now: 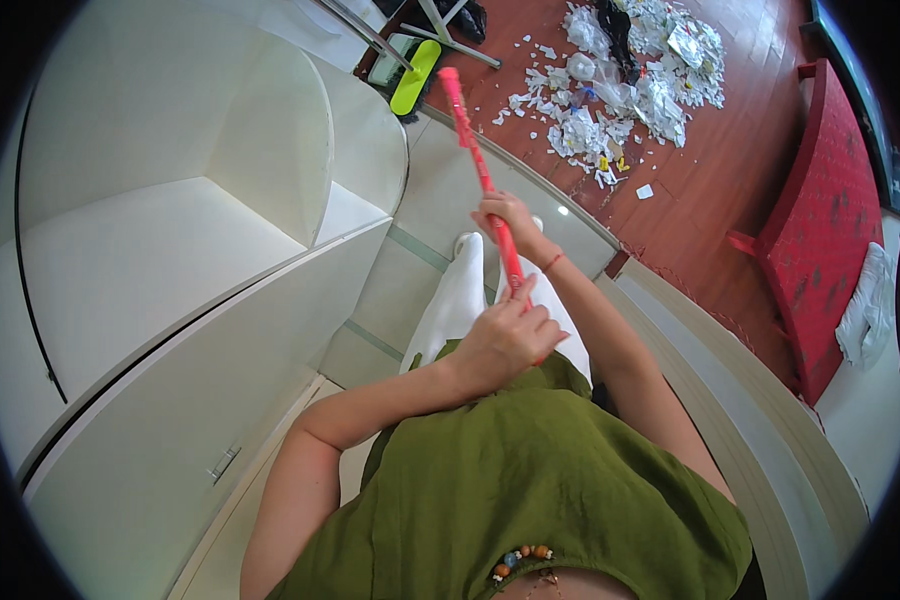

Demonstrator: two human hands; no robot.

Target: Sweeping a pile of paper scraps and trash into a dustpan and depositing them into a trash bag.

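A long, thin red stick [481, 165] slants up and away in front of me, with a thicker, rounded far end. Its surface looks uneven, as if wrapped. Midway along it, my right hand [510, 222] is closed around the shaft. Closer to my body, my left hand [510, 345] grips the lower part, with one finger lying along it. The near end is mostly hidden by the left hand. Past the far end, and apart from it, is a broom head [416, 78], bright green with dark bristles.
Torn paper and plastic scraps [610, 105] lie heaped on the reddish wooden floor [710, 190]. A white cabinet [160, 260] with a curved shelf stands at left. To the right are a red panel [820, 230] and a crumpled plastic bag [867, 305]. Pale tiles [425, 185] lie underfoot.
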